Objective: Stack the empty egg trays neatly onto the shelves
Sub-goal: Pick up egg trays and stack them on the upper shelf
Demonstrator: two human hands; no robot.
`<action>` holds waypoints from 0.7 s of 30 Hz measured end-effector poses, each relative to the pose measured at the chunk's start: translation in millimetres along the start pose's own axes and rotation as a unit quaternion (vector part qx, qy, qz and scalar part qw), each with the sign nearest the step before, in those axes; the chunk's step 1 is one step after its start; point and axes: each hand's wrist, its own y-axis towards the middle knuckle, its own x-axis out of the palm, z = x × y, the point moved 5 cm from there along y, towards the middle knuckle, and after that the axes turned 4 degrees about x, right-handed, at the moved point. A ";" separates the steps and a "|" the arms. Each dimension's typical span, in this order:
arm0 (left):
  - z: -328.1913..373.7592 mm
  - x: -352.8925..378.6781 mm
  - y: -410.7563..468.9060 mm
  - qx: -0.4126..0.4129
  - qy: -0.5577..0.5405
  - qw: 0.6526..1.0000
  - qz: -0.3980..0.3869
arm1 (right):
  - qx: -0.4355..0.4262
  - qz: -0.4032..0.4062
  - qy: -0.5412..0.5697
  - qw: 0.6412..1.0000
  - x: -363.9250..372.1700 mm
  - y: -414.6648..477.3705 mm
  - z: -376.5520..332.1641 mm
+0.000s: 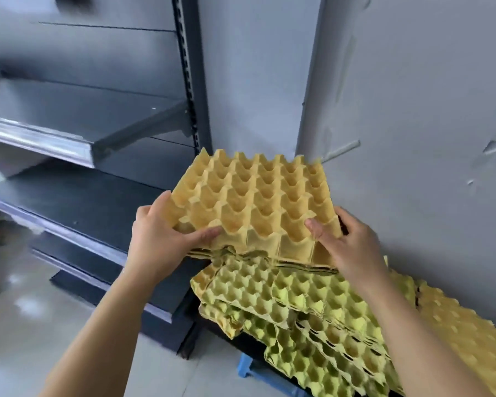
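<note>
A small stack of yellow cardboard egg trays [255, 202] is lifted off a messy pile, tilted up at its far edge. My left hand [161, 239] grips its near left corner, thumb on top. My right hand [347, 245] grips its near right corner, thumb pressed into a cup. Below them lies the untidy pile of egg trays [307, 316], greenish-yellow, slanting down to the right. To the left stand dark metal shelves: a lower shelf [78, 207] at about hand height and an upper shelf [69, 116], both bare.
A slotted shelf upright [188, 75] stands just left of the held trays. A grey wall [413, 110] rises behind the pile. A blue crate edge [249, 368] shows under the pile. Pale glossy floor [40, 325] lies at lower left.
</note>
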 end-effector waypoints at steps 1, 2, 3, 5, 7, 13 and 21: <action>5.5 -22.4 -5.1 0.005 0.003 1.000 0.027 | -0.017 -0.002 0.017 1.000 2.9 -0.2 -19.3; 9.9 -44.6 -9.4 0.009 0.008 0.999 0.052 | -0.038 -0.005 0.034 0.999 6.7 0.5 -38.1; 12.9 -66.6 -12.5 0.012 0.011 0.997 0.076 | -0.060 -0.009 0.049 0.997 10.8 0.3 -58.3; 15.5 -109.0 -16.8 0.016 0.013 0.993 0.120 | -0.104 -0.016 0.075 0.992 18.9 -4.4 -101.1; 14.1 -149.8 -20.4 0.023 0.012 0.987 0.158 | -0.142 -0.021 0.096 0.985 31.6 -8.0 -142.1; -24.3 -259.6 -26.8 0.018 -0.003 0.975 0.223 | -0.195 -0.054 0.121 0.972 107.6 -12.1 -250.6; -112.8 -402.7 -2.2 -0.004 0.049 0.966 0.253 | -0.211 -0.104 0.138 0.962 240.7 -32.3 -366.6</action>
